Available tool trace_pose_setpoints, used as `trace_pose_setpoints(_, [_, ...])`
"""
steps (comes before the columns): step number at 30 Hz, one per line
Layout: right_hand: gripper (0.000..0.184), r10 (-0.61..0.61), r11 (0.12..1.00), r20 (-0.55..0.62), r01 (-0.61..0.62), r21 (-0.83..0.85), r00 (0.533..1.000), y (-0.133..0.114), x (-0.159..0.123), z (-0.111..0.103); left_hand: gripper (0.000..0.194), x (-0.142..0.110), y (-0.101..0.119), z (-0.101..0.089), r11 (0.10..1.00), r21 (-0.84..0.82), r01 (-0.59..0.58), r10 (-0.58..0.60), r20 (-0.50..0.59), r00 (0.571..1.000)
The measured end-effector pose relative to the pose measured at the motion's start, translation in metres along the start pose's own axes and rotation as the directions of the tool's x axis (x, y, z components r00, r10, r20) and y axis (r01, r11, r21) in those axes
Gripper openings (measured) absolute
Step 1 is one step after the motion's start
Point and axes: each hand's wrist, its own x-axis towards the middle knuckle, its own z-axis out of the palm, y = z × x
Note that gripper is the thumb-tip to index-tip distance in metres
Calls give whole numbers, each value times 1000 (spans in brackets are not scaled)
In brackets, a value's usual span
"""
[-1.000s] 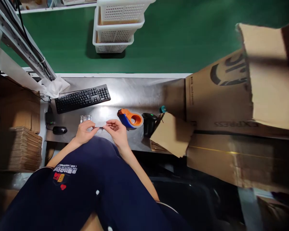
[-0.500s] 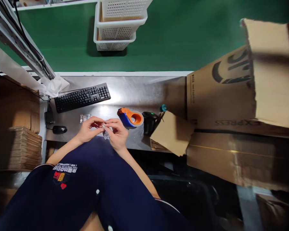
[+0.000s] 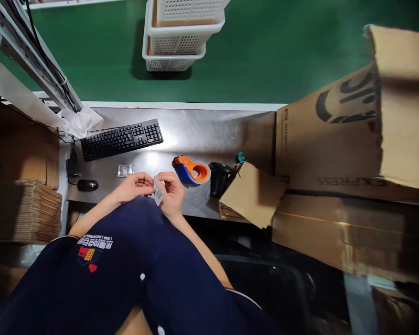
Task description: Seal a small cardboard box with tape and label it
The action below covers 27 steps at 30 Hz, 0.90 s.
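Both my hands meet over the near edge of the steel table [image 3: 202,128]. My left hand [image 3: 134,185] and my right hand [image 3: 171,190] pinch a small white label or packet [image 3: 158,193] between their fingertips; it hangs tilted between them. A small clear packet [image 3: 125,170] lies on the table just beyond my left hand. An orange and blue tape dispenser [image 3: 192,170] sits right of my right hand.
A black keyboard [image 3: 121,138] and mouse [image 3: 87,185] lie at the left. A black scanner [image 3: 219,177] stands beside a small cardboard box [image 3: 251,193]. Large cardboard boxes [image 3: 335,153] fill the right. Stacked flat cartons [image 3: 35,211] sit at the left. White baskets [image 3: 179,32] rest on the green belt.
The flat white piece held stretched between both hands has been turned and now hangs tilted at my right fingertips. My hands have drawn closer together.
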Motion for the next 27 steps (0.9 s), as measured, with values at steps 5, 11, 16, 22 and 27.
trace_pose_setpoints(5, [28, 89, 996, 75, -91, 17, 993, 5, 0, -2, 59, 3, 4, 3, 998, 9, -67, 67, -20, 998])
trace_pose_setpoints(11, [38, 370, 918, 10, -368, 146, 929, 9, 2, -13, 61, 0, 7, 0, 990, 41, -133, 139, -198, 970])
trace_pose_setpoints(16, [47, 406, 885, 24, -399, 238, 914, -9, 5, -9, 64, -2, 7, -2, 993, 25, -119, 121, -182, 976])
trace_pose_setpoints(22, [37, 512, 804, 63, -503, 318, 857, -23, 10, -3, 60, -10, 12, -5, 999, -9, -49, 48, -79, 996])
trace_pose_setpoints(27, [33, 532, 790, 63, -522, 321, 844, -21, 10, -5, 49, -16, 16, -6, 999, 25, -33, 35, -71, 997])
